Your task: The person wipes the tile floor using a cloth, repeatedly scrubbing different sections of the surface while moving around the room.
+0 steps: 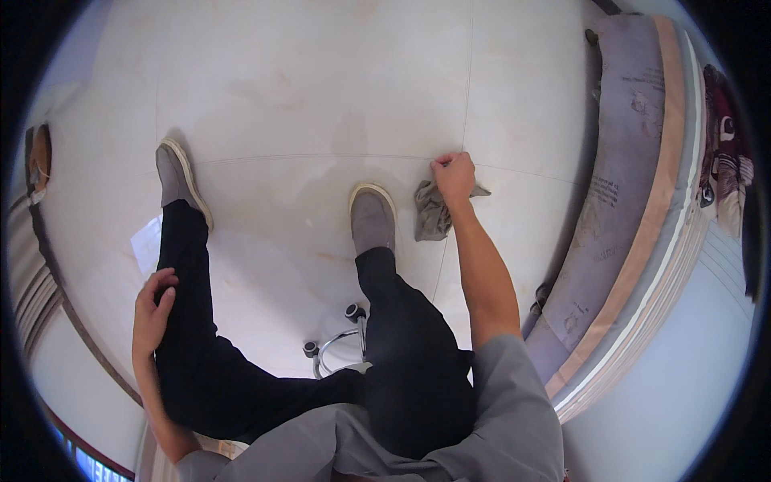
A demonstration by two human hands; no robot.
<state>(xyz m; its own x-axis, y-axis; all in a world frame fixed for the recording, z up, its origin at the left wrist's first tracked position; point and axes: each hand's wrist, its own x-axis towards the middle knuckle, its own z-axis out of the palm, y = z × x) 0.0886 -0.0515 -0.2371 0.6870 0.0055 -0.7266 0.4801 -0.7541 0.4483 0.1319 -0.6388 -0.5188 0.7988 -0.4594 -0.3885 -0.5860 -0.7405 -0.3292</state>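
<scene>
Separating grey cloth from mattress are pale tiles.

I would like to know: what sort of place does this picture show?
Probably a bedroom in a home, though I cannot be certain. On the right is what looks like a bed; there is also a wheeled chair base on a pale tiled floor.

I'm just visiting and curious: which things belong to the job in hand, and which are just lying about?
In hand:
crumpled grey-brown cloth, held by the right hand

Lying or standing about:
flat white sheet on the pale tiled floor
shiny metal wheeled base with black casters
</scene>
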